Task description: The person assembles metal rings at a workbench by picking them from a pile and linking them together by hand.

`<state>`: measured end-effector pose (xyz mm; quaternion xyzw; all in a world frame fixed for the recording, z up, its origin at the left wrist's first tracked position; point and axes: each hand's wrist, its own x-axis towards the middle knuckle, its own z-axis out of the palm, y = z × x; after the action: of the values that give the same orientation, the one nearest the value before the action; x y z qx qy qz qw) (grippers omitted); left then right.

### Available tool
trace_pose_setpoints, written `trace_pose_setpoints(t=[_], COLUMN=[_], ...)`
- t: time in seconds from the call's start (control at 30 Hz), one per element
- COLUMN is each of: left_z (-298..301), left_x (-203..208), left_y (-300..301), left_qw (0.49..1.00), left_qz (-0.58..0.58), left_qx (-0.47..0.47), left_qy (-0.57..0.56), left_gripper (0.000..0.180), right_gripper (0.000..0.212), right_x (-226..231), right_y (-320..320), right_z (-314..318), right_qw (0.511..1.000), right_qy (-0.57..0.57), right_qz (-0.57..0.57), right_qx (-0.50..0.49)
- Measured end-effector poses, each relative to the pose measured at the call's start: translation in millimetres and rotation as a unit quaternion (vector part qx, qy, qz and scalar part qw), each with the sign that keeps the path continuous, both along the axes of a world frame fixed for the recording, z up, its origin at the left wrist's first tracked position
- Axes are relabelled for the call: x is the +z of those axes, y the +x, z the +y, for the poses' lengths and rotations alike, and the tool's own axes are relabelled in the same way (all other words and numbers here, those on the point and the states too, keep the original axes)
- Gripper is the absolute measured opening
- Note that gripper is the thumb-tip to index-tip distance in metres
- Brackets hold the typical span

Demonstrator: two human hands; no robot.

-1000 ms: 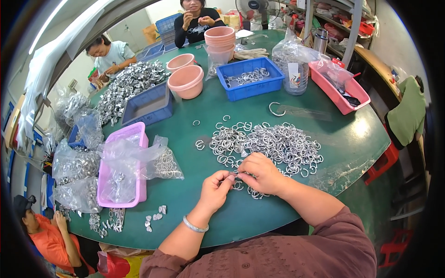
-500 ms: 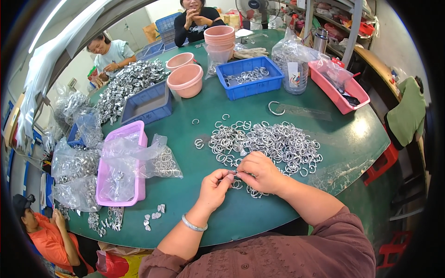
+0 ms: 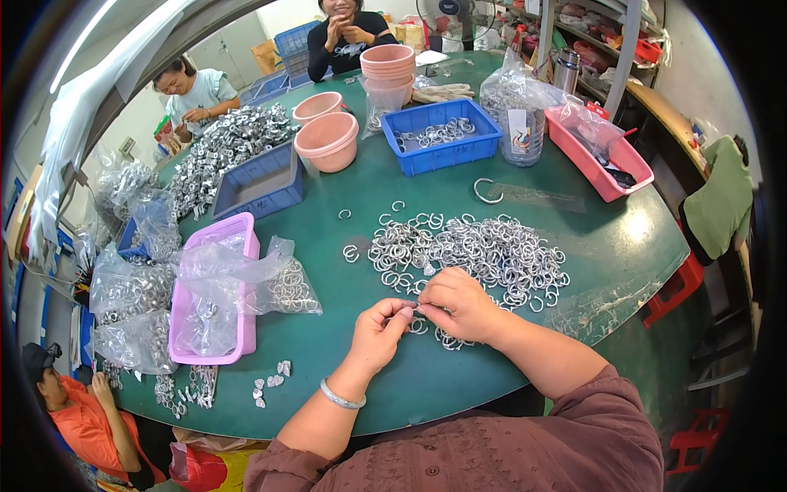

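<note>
Pinching together just in front of the ring heap, the person's two hands meet fingertip to fingertip: the left hand [image 3: 379,334] presses thumb against forefinger, and the right hand [image 3: 461,310] does likewise with its fingers curled. Between them sits a small metal piece [image 3: 416,308], mostly hidden, so whether it is one part or two cannot be told. A few gapped metal rings [image 3: 453,341] lie beneath and beside the right hand.

Just beyond spreads the heap of gapped rings [image 3: 508,254] on the green counter [image 3: 328,262]. Near left, a handful of heart-shaped metal pieces [image 3: 275,380] lies apart from it; farther left stand a lilac basket [image 3: 248,328] and a clear bag of rings [image 3: 291,287]. On the far side is a blue tray [image 3: 452,162] with some rings inside.

Judging by this layout, one piece is being worked and much of the heap is left; whether the heart-shaped pieces are finished cannot be told.

Compared with a second ago, the hands keep almost the same pinch and the heap looks unchanged, while the far co-worker's hands [image 3: 343,33] have come closer together.
</note>
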<state>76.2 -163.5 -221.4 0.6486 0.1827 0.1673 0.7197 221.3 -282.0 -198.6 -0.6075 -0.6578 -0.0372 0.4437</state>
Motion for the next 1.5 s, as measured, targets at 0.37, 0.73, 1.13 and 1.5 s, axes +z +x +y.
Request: trace_pose_setpoints(t=[0.37,0.73,1.13,1.5], left_z=[0,-2,8,28], left_x=[4,3,-8,72], left_y=[-2,0,1,-45], left_qw=[1.000,1.000,0.993,0.927], left_qz=[0.021,0.025,-0.044,-0.277], left_qx=[0.001,-0.004,0.036,0.251], left_qy=[0.004,0.000,0.102,0.021], left_gripper=[0.019,0.018,0.021,0.026], right_gripper=[0.009,0.008,0.018,0.013], right_x=[0,1,-2,-2], right_y=[-1,-1,-1,-7], right_z=[1,-2,8,-1], right_qw=[1.000,1.000,0.999,1.000], right_qy=[-0.003,0.004,0.006,-0.012], right_qz=[-0.022,-0.028,-0.048,0.002], right_qx=[0.009,0.006,-0.003,-0.009])
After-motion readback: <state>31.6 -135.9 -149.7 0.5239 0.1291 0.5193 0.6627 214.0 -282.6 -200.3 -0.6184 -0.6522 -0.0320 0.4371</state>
